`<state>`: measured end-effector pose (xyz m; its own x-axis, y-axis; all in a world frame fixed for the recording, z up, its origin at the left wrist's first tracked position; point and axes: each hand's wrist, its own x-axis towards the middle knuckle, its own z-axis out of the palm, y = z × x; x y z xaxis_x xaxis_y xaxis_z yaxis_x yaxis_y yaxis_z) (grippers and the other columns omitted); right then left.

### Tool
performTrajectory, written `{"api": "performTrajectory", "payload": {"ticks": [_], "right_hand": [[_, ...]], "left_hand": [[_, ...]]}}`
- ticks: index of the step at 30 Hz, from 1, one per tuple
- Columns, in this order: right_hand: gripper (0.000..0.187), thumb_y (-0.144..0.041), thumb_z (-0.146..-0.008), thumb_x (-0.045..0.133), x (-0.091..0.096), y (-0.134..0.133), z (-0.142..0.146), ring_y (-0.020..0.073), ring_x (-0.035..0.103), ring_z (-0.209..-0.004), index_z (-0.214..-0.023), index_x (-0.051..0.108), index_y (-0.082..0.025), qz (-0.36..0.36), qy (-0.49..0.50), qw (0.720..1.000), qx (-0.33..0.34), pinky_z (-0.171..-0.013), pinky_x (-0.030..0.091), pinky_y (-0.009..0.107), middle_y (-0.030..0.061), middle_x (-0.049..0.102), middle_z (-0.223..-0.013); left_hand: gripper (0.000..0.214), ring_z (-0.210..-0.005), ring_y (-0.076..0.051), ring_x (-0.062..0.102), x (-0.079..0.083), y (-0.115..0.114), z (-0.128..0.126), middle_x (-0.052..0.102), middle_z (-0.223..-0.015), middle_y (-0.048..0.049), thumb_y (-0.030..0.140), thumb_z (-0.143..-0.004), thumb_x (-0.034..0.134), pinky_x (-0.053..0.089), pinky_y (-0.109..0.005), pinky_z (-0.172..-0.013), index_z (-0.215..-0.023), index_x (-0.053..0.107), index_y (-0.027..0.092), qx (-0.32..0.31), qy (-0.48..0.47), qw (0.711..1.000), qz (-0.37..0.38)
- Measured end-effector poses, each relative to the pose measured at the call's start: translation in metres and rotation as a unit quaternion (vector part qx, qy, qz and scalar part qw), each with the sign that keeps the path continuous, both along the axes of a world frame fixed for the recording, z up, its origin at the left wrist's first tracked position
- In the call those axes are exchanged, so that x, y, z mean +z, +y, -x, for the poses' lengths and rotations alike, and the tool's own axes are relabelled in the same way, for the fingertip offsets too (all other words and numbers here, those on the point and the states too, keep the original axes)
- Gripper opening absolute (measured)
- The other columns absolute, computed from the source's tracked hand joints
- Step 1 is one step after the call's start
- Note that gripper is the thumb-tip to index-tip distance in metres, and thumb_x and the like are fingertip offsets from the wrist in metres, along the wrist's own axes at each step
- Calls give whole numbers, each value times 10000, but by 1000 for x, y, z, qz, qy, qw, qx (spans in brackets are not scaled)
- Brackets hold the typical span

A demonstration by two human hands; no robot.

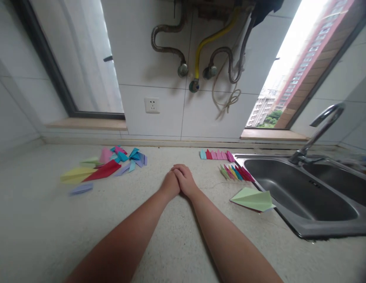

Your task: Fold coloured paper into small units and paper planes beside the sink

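Observation:
My left hand (170, 182) and my right hand (185, 180) are clasped together on the pale countertop (183, 236), fingers closed over each other. No object shows in either one. To their left lies a loose pile of folded paper: a red paper plane (103, 171), a yellow paper plane (78, 175), a lilac folded piece (81, 189) and small blue pieces (133, 154). On the right, a row of small pink and blue folded papers (216, 155) sits behind a second row of multicoloured ones (237, 173). Nearer me is a pale green paper plane (252, 199).
A steel double-bowl sink (303, 230) with a curved tap (321, 125) is set into the counter at right. The tiled wall behind carries a socket (152, 105), metal hoses (168, 49) and a yellow pipe (206, 41). Windows stand on both sides.

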<state>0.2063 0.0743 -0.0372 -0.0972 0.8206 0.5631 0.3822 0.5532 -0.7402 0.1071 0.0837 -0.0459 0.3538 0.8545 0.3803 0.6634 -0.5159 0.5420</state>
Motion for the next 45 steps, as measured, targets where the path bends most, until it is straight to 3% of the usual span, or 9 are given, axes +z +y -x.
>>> {"api": "performTrajectory", "payload": {"ticks": [7, 12, 16, 21, 26, 29, 36, 41, 45], "right_hand": [[302, -393, -942, 453, -4, 7, -1, 212, 579, -1048, -993, 689, -212, 27, 63, 996, 51, -989, 397, 365, 72, 662, -1067], [326, -420, -936, 442, -3, 6, 0, 216, 581, -1046, -983, 682, -205, 37, 55, 996, 59, -987, 402, 365, 78, 664, -1062], [341, -443, -926, 443, -2, 5, 1, 221, 582, -1049, -985, 683, -208, 53, 30, 997, 54, -983, 398, 365, 75, 668, -1052], [357, -460, -920, 428, 0, 6, 2, 226, 580, -1064, -969, 681, -213, 79, 17, 995, 50, -982, 387, 363, 69, 672, -1056], [352, -448, -916, 427, 2, 5, 3, 228, 583, -1056, -964, 685, -214, 93, 6, 994, 50, -975, 384, 361, 63, 681, -1044], [347, -441, -914, 428, 5, 3, 4, 233, 583, -1052, -962, 686, -214, 100, -4, 994, 49, -977, 382, 368, 63, 682, -1040], [346, -433, -905, 434, 5, 3, 4, 249, 586, -1028, -922, 697, -210, 101, -8, 994, 48, -971, 388, 394, 74, 685, -1012], [363, -453, -900, 431, 4, 4, 5, 249, 589, -1007, -900, 704, -213, 100, -13, 994, 48, -959, 394, 398, 70, 689, -987], [362, -454, -902, 435, 4, 4, 5, 244, 590, -999, -905, 706, -214, 96, -22, 994, 49, -951, 393, 388, 68, 689, -985]], "left_hand": [[453, -1044, -288, 596, 24, -34, 15, 674, -1116, -148, 110, -733, 588, 461, -416, -953, -1183, 636, 141, 15, 93, 994, -55], [376, -1065, -274, 574, 45, -50, 55, 659, -1146, -119, 221, -821, 568, 449, -419, -960, -1190, 619, 171, 5, 119, 989, -84], [359, -1121, -256, 555, 52, -59, 115, 655, -1172, -96, 224, -863, 530, 410, -419, -1008, -1210, 618, 198, 38, 121, 988, -82], [375, -1174, -282, 540, 48, -62, 217, 640, -1215, -115, 260, -869, 506, 386, -455, -1043, -1215, 633, 186, 147, 119, 979, -78], [382, -1143, -270, 579, 47, -61, 321, 653, -1202, -113, 280, -867, 447, 417, -447, -1030, -1166, 654, 163, 259, 28, 964, -46], [415, -1106, -253, 602, 46, -69, 358, 654, -1201, -101, 344, -885, 423, 445, -421, -1000, -1197, 625, 161, 307, -12, 951, -18], [512, -1190, -279, 546, 22, -90, 369, 623, -1271, -109, 454, -835, 506, 385, -427, -1057, -1233, 601, 146, 239, 57, 969, 27], [549, -1165, -285, 563, 6, -87, 366, 620, -1282, -119, 455, -820, 524, 388, -420, -1051, -1263, 585, 136, 247, 75, 966, 5], [466, -1102, -279, 590, 6, -84, 360, 655, -1208, -109, 427, -841, 502, 413, -413, -1015, -1196, 632, 154, 250, 92, 964, 2]]}}
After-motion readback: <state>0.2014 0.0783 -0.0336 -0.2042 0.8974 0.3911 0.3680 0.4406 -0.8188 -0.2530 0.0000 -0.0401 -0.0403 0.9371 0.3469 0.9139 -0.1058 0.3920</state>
